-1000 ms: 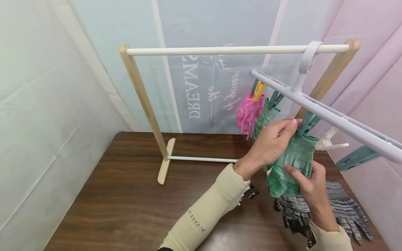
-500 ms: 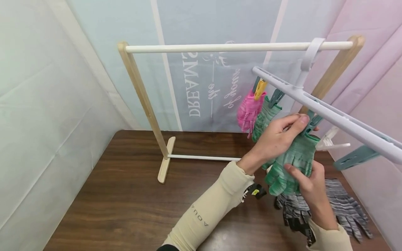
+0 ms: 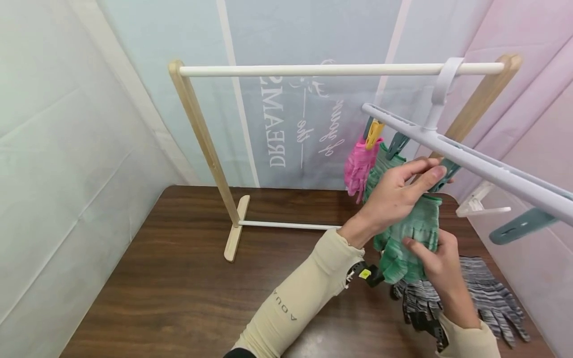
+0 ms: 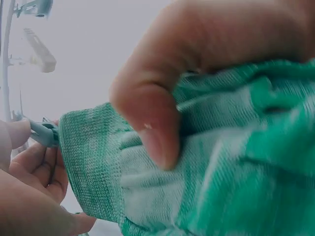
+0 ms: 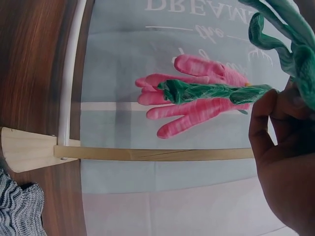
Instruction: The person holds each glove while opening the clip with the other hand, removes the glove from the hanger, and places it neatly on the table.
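Observation:
My left hand (image 3: 396, 194) pinches a blue-green clothespin (image 3: 449, 171) hanging from the white clip hanger (image 3: 492, 164). Just below, a green knit glove (image 3: 423, 219) is held by its palm between the thumb and fingers of my right hand (image 3: 440, 266). In the left wrist view the clothespin (image 4: 43, 133) meets the edge of the glove's cuff (image 4: 91, 157); I cannot tell whether it bites the fabric. Behind hang another green glove (image 3: 379, 166) under a blue-green clothespin (image 3: 397, 144), and a pink glove (image 3: 358, 171) with a yellow clothespin (image 3: 374, 134).
The hanger hooks over the white top rod (image 3: 313, 70) of a wooden-legged rack (image 3: 201, 134). At its near end hang a white clip (image 3: 483, 206) and a blue-green clothespin (image 3: 521, 227). Grey striped gloves (image 3: 490, 288) lie on the brown table (image 3: 179, 298) at right.
My left hand has shifted right and slightly up onto the clothespin. The green glove's cuff has slid slightly down and left from the clothespin, and the hanger has swung slightly.

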{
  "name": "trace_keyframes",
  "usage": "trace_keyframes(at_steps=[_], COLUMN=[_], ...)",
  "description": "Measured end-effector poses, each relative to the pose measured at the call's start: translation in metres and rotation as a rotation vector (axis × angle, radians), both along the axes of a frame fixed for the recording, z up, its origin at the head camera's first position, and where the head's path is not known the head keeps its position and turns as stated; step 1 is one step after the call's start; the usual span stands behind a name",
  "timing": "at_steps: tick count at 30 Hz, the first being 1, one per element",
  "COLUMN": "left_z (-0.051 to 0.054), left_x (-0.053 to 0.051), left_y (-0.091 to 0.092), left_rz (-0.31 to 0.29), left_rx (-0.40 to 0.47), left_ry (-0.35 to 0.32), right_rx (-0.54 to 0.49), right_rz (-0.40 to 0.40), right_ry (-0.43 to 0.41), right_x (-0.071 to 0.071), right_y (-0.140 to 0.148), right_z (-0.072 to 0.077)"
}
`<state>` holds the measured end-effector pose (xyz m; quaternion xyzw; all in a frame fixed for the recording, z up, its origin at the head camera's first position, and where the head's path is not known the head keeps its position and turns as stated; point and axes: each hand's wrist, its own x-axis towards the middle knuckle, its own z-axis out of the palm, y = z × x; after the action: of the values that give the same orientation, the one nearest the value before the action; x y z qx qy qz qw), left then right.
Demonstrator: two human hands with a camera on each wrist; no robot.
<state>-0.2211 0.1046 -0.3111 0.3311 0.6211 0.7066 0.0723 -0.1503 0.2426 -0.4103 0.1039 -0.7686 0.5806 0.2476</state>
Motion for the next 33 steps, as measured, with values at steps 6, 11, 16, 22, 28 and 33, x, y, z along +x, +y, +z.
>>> trace_keyframes(at_steps=[6,11,16,22,28,33], left_z=[-0.006,-0.011,-0.026,-0.061,-0.096,-0.119], left_x=[0.004,0.010,0.014,0.010,-0.001,-0.002], left_y=[-0.004,-0.012,-0.027,-0.065,-0.115,-0.152], left_rz=[0.067,0.145,0.243,0.453,0.668,0.775], left_rx=[-0.101,-0.124,-0.016,0.136,0.096,0.001], left_ry=[0.004,0.088,0.199,0.147,0.051,0.021], right_rx=[0.070,0.144,0.206,0.283,0.324,0.348], right_rz=[0.029,0.056,0.085,0.151,0.232,0.299], right_ry=[-0.004,-0.025,-0.076,-0.146,-0.175,-0.159], right_x=[-0.003,-0.005,-0.005,-0.005,-0.004,-0.005], right_y=[-0.001,0.000,0.000,-0.002,-0.006,-0.006], right_z=[-0.004,-0.010,-0.016,-0.018,-0.020,-0.028])
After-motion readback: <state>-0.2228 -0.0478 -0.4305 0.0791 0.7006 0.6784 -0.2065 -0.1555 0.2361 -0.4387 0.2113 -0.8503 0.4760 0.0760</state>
